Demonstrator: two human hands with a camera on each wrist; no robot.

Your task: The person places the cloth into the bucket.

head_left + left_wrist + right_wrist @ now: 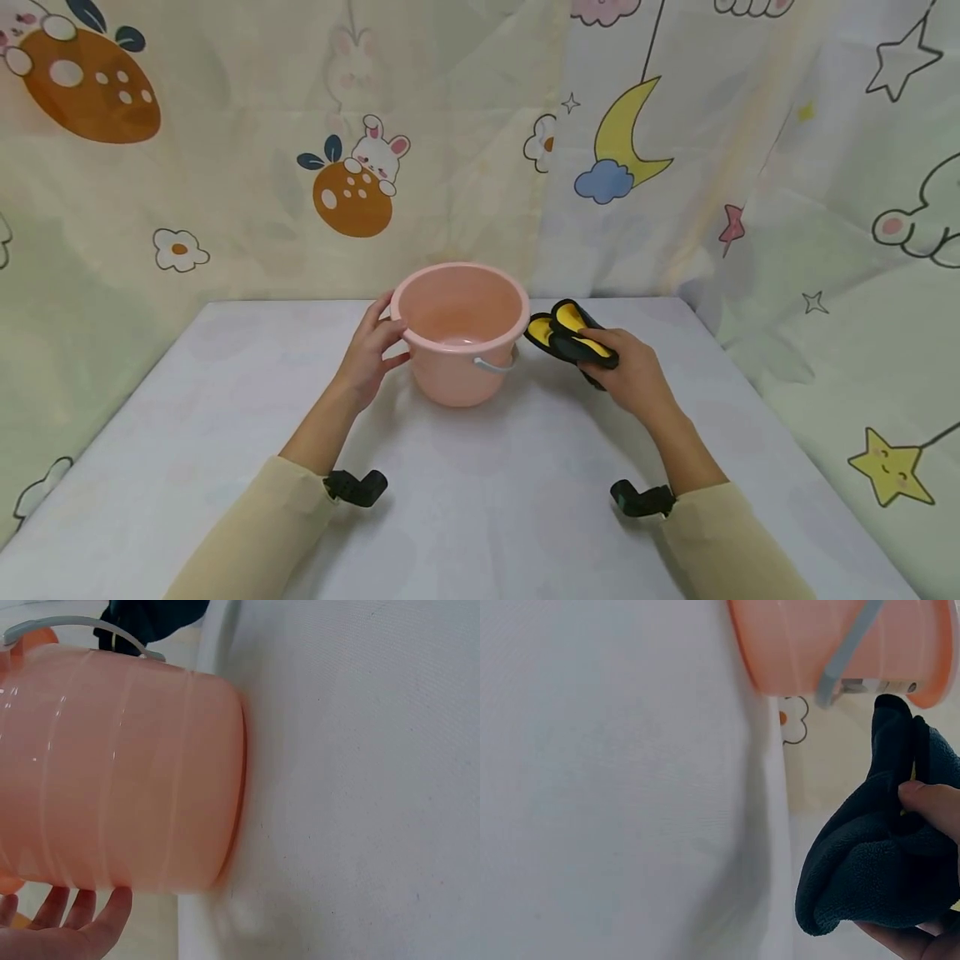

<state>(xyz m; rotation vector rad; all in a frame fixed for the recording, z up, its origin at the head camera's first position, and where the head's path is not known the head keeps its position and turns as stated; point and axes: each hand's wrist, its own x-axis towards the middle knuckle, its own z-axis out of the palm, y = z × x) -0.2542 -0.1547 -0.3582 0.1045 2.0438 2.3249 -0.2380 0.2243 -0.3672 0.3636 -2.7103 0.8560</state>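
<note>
A pink plastic bucket [459, 375] stands upright on the white table, its grey handle [493, 367] hanging down on the right side. My left hand [367, 354] holds the bucket's left side just under the rim, and its fingertips [112, 907] lie along the ribbed wall in the left wrist view. To the right of the bucket, my right hand [628, 371] pinches a folded microfiber cloth [573, 329], dark grey with a yellow side. In the right wrist view the fuzzy cloth [862, 862] bunches between thumb and fingers, its upper tip close by the bucket's handle.
The white table [480, 517] reaches back to a printed curtain [457, 208] with rabbits, stars and a moon, which also runs along the right side. A small black camera mount sits on each wrist, below beige sleeves [255, 533].
</note>
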